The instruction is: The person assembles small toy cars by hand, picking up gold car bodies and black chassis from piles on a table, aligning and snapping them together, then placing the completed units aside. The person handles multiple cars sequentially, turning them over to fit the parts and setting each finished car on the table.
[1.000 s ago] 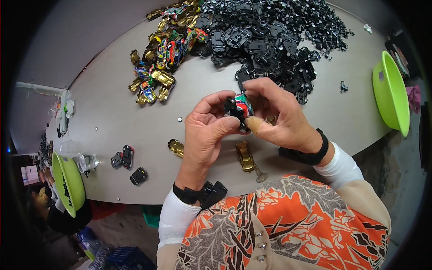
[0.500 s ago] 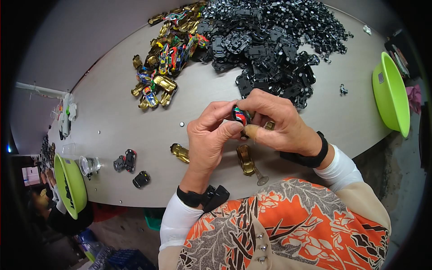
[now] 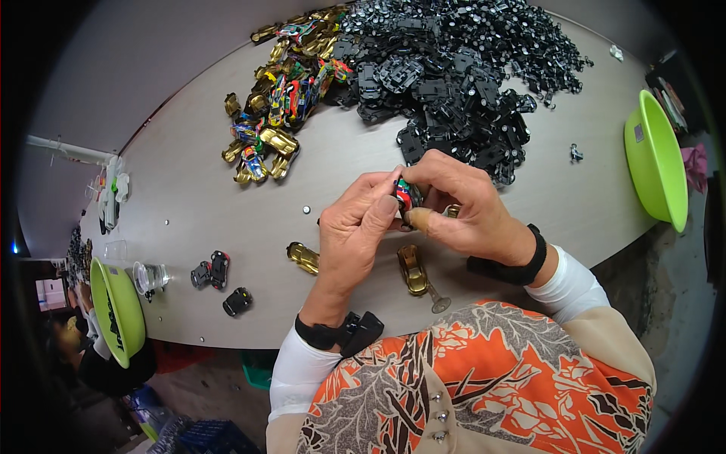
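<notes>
Between my two hands is a small multicoloured toy car (image 3: 404, 195), red, white and green, partly covered by fingers. My left hand (image 3: 357, 225) grips it from the left, thumb pressed along its side. From the right, my right hand (image 3: 463, 206) pinches it with thumb and fingers; the thumb has a tan wrap. Under the hands on the table, a gold toy car body (image 3: 412, 269) lies near me, and another gold car body (image 3: 304, 258) sits beside my left wrist. A bit of a further gold piece (image 3: 452, 211) shows by my right fingers.
Beyond my hands are piles of black car bases (image 3: 461, 113), wheel axles (image 3: 484, 30) and gold and coloured car bodies (image 3: 291, 98). Several dark toy cars (image 3: 219, 270) lie at left. Green basins (image 3: 656, 163) flank the table; a clear cup (image 3: 151, 278) stands near the left one.
My left thumb has shifted upward on the toy car, and the fingers of both hands have changed their grip slightly. The toy car stays between them.
</notes>
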The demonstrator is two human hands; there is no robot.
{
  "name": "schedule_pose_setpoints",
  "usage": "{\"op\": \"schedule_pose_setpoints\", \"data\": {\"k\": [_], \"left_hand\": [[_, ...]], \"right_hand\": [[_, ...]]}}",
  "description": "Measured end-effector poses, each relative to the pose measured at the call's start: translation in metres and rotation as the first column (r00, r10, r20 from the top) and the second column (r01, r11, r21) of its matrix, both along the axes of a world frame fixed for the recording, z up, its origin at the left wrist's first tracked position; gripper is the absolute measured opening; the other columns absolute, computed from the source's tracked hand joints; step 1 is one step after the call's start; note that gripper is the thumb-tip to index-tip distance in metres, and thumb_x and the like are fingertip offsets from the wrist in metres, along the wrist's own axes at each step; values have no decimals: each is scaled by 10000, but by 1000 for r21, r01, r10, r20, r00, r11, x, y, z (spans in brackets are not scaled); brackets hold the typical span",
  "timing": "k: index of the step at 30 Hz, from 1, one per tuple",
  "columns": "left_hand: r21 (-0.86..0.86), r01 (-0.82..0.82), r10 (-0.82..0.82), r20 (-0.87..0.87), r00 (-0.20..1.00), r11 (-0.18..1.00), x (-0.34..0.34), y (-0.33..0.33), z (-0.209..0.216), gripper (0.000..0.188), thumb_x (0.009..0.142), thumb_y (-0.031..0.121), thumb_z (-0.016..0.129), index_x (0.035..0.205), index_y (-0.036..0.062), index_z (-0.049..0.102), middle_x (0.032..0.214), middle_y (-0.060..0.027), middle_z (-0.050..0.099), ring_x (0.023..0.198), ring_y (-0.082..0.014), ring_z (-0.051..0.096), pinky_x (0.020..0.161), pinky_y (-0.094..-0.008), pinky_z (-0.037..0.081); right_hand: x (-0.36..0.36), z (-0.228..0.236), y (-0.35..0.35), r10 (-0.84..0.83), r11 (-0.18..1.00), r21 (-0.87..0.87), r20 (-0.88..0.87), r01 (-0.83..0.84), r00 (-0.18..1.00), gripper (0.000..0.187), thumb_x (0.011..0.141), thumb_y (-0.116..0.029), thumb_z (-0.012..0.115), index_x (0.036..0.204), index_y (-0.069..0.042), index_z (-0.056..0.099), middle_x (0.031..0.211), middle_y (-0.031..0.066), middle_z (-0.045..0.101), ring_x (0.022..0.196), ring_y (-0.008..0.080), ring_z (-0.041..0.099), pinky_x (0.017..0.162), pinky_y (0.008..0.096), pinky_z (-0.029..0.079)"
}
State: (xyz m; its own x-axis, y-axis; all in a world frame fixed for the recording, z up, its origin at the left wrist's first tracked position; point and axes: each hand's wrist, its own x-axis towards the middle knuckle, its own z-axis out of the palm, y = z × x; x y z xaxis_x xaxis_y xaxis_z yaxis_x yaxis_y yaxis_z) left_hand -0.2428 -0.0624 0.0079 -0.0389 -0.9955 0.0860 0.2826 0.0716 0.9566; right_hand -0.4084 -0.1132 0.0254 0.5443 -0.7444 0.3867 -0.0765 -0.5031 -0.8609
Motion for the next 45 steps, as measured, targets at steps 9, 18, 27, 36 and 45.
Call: {"op": "schedule_pose_setpoints", "data": {"k": [9,18,27,36,45], "left_hand": [[233,174,-102,-290,952,957,6,-3,-3,335,863,183,657,1137,26,545,988,-30,599,848,-79,596,682,-221,541],[250,198,-156,-179,971,948,4,-1,-7,269,844,168,676,1054,68,540,934,11,562,770,-46,508,675,-179,419],[94,202,-217,209,953,975,1,2,-5,201,811,61,633,963,14,510,860,-26,557,786,-99,510,716,-259,440],[123,107,-147,383,912,987,0,3,-4,206,784,40,634,936,-8,503,826,-48,550,790,-97,500,723,-262,434],[213,182,-212,129,969,960,5,-1,0,186,781,53,607,940,11,521,870,-4,544,823,-72,485,735,-227,415]], "right_hand": [[-3,-2,-3,64,998,21,30,-65,998,233,755,23,627,984,1,594,801,64,533,614,111,528,512,234,433],[-13,9,-10,89,849,506,147,-152,985,197,812,20,564,1008,14,582,809,17,579,634,66,560,521,214,462],[-17,9,-16,236,731,650,47,-209,971,83,808,-12,593,891,-7,589,752,16,578,590,69,569,510,206,457],[-10,-8,-16,235,879,438,-60,-186,970,94,776,25,596,863,-2,572,783,49,576,699,142,595,599,282,485],[-15,-1,-20,247,680,696,78,-230,966,109,829,-47,548,890,21,608,723,9,580,600,74,582,542,227,480]]}}
